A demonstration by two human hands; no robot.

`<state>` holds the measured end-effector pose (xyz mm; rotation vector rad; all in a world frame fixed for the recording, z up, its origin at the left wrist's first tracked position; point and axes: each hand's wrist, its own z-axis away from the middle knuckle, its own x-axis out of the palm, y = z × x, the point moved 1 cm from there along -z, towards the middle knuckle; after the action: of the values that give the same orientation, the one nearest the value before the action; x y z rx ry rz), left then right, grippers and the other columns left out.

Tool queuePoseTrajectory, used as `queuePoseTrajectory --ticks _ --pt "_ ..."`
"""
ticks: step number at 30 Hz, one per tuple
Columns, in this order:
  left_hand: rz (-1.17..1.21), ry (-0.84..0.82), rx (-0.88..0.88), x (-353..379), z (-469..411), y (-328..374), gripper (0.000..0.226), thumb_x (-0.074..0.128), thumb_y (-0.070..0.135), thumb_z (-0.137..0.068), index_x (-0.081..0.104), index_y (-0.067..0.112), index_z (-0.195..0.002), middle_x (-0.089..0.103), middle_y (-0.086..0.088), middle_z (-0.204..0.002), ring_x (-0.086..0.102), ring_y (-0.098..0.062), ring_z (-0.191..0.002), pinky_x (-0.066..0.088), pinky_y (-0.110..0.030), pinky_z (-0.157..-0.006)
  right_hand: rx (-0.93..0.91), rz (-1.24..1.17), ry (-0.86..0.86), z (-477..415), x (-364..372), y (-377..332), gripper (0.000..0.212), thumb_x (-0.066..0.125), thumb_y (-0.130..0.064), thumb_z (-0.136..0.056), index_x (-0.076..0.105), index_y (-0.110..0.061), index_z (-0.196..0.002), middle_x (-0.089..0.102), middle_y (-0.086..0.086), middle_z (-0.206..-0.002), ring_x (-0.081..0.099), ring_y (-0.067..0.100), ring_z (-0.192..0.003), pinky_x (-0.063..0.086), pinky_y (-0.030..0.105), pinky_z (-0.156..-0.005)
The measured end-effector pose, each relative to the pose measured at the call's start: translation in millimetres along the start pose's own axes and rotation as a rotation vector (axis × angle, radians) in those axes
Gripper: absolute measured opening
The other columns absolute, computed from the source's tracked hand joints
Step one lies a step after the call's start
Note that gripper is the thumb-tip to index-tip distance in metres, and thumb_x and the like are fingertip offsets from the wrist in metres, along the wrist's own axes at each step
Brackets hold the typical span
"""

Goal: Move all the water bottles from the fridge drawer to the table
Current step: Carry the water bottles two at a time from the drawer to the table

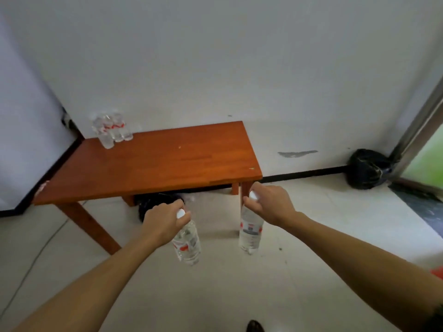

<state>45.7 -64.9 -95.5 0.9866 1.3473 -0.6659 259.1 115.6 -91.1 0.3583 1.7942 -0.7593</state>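
Water bottles [187,243] hanging by their necks from both clenched hands [163,221], table [153,164] ahead, more bottles [111,129] there.

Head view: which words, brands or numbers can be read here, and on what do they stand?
None can be read.
Bottle in the left hand: red label patch, blurred.
Bottle in the right hand: dark band with red marks, print too small.
Bottles on the table: red labels, blurred.
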Motion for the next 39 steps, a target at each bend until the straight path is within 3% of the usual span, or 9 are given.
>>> queuePoseTrajectory --ticks 3,7,9,12,15,18,29,35,39 --pt "0.045 -0.025 -0.082 6 -23 -51 0.025 0.048 0.052 -0.09 0.055 0.028 -0.087 0.063 0.003 -0.073 0.059 -0.017 -0.069 0.051 -0.039 -0.066 -0.061 -0.014 -0.058 -56 36 -25 0.031 0.05 -0.053 -0.09 0.053 -0.022 -0.087 0.06 -0.006 -0.075 0.058 0.009 -0.063 0.052 0.025 -0.059" --pt "0.071 -0.015 -0.181 3 -66 -110 0.024 0.049 0.051 -0.09 0.055 0.028 -0.086 0.063 0.004 -0.071 0.058 -0.012 -0.066 0.05 -0.037 -0.064 -0.157 0.006 -0.095 -140 77 -54 0.031 0.047 -0.052 -0.093 0.047 -0.022 -0.083 0.05 -0.01 -0.064 0.049 0.008 -0.052 0.039 0.022 -0.047" --pt "0.058 -0.015 -0.22 -4 -89 -139 0.023 0.048 0.052 -0.09 0.053 0.029 -0.086 0.062 0.006 -0.071 0.058 -0.01 -0.067 0.045 -0.031 -0.06 -0.183 0.009 -0.105 -182 92 -69 0.034 0.043 -0.054 -0.093 0.044 -0.021 -0.083 0.053 -0.006 -0.064 0.052 0.013 -0.052 0.043 0.029 -0.048" --pt "0.099 0.064 -0.297 -20 -127 -182 0.021 0.05 0.051 -0.09 0.053 0.03 -0.086 0.063 0.006 -0.073 0.058 -0.01 -0.07 0.039 -0.028 -0.057 -0.232 0.023 -0.083 -250 108 -97 0.033 0.044 -0.053 -0.094 0.046 -0.021 -0.087 0.048 -0.008 -0.061 0.044 0.009 -0.049 0.032 0.026 -0.044" --pt "0.104 0.078 -0.36 -27 -147 -222 0.02 0.05 0.05 -0.091 0.052 0.031 -0.085 0.062 0.007 -0.07 0.058 -0.01 -0.066 0.036 -0.028 -0.054 -0.268 0.039 -0.114 -300 124 -124 0.037 0.045 -0.055 -0.093 0.054 -0.019 -0.098 0.056 -0.006 -0.066 0.052 0.012 -0.055 0.04 0.027 -0.047" --pt "0.113 0.097 -0.396 -33 -170 -269 0.021 0.049 0.05 -0.092 0.054 0.03 -0.086 0.063 0.006 -0.071 0.059 -0.011 -0.067 0.044 -0.031 -0.06 -0.277 0.035 -0.138 -349 142 -155 0.037 0.045 -0.055 -0.093 0.054 -0.02 -0.102 0.057 -0.006 -0.071 0.053 0.01 -0.058 0.042 0.023 -0.049" --pt "0.053 -0.024 -0.267 -55 -296 -466 0.02 0.047 0.049 -0.094 0.053 0.03 -0.095 0.061 0.011 -0.076 0.055 -0.002 -0.061 0.034 -0.014 -0.052 -0.17 0.071 -0.15 -508 239 -268 0.039 0.042 -0.057 -0.094 0.054 -0.022 -0.106 0.055 -0.01 -0.077 0.048 0.002 -0.058 0.031 0.013 -0.049" --pt "0.01 -0.037 -0.21 -79 -380 -555 0.02 0.046 0.05 -0.094 0.051 0.031 -0.097 0.06 0.011 -0.082 0.057 -0.005 -0.069 0.036 -0.015 -0.054 -0.062 0.014 -0.121 -585 265 -308 0.037 0.044 -0.057 -0.093 0.052 -0.023 -0.105 0.057 -0.01 -0.079 0.056 0.003 -0.061 0.042 0.014 -0.048" --pt "0.016 -0.026 -0.176 -78 -439 -595 0.024 0.046 0.049 -0.094 0.054 0.028 -0.103 0.057 0.012 -0.082 0.055 -0.005 -0.07 0.035 -0.017 -0.055 -0.035 -0.007 -0.131 -641 283 -319 0.033 0.047 -0.052 -0.094 0.053 -0.022 -0.103 0.061 -0.007 -0.084 0.06 0.006 -0.067 0.052 0.019 -0.055"
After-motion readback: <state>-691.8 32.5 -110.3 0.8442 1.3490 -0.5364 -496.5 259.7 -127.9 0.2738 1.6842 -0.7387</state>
